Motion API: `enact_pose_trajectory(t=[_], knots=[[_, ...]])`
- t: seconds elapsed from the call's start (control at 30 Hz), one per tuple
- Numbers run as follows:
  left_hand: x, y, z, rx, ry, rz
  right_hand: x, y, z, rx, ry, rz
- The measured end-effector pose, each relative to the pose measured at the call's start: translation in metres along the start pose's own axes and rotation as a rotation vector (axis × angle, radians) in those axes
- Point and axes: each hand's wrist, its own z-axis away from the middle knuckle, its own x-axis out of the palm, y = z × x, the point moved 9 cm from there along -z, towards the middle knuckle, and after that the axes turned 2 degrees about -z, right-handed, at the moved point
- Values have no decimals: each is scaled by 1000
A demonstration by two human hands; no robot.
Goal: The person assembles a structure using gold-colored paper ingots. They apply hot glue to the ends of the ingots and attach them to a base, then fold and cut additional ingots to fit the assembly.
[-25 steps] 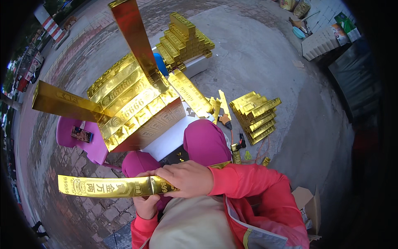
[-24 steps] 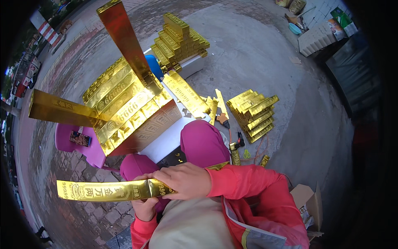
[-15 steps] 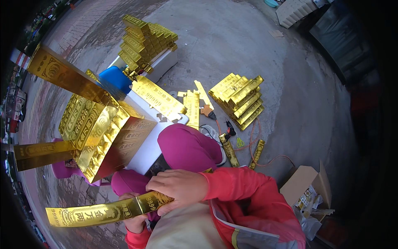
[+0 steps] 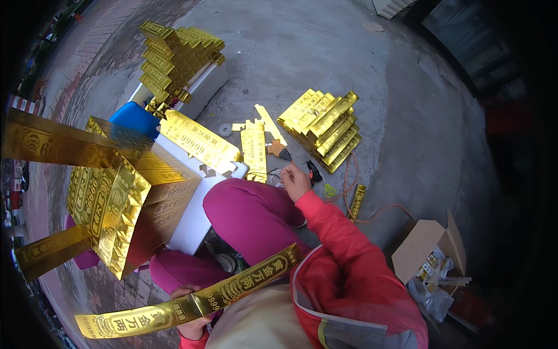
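My left hand (image 4: 190, 317) grips a long gold foil-card strip (image 4: 232, 289) from beneath, its fingers partly hidden behind it. The strip is creased in the middle and lies across my lap, one end against my jacket. Away from it, my right hand (image 4: 296, 181) reaches past my knee with its fingers curled; what they hold, if anything, I cannot make out. Just beyond that hand lies a black tool with a red detail (image 4: 313, 172), and green-handled scissors (image 4: 329, 190) are to its right. Flat gold card pieces (image 4: 254, 150) lie on the ground past the hand.
Gold boxes are stacked on my left (image 4: 110, 203), at the far left (image 4: 174, 61) and ahead (image 4: 322, 128). A gold sheet (image 4: 200, 141) lies on a white board (image 4: 192, 224). A blue stool (image 4: 135, 119), an orange cord (image 4: 375, 221) and an open carton (image 4: 421, 247) are around me.
My right hand has let go of the gold strip and moved forward and right, toward the black tool. My left hand still holds the strip, whose right part is now uncovered.
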Motion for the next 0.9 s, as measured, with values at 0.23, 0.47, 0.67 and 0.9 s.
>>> enact_pose_trajectory(t=[0.23, 0.47, 0.67, 0.9], knots=[[6, -3, 5, -111, -23, 71, -91, 149, 51, 181, 143, 630], [35, 5, -5, -177, -79, 174, 40, -68, -62, -325, -17, 69], [29, 2, -3, -196, -77, 195, 118, -153, -125, -254, -313, 17], [23, -14, 0, -247, -90, 189, -22, -178, -156, -220, 84, -540]])
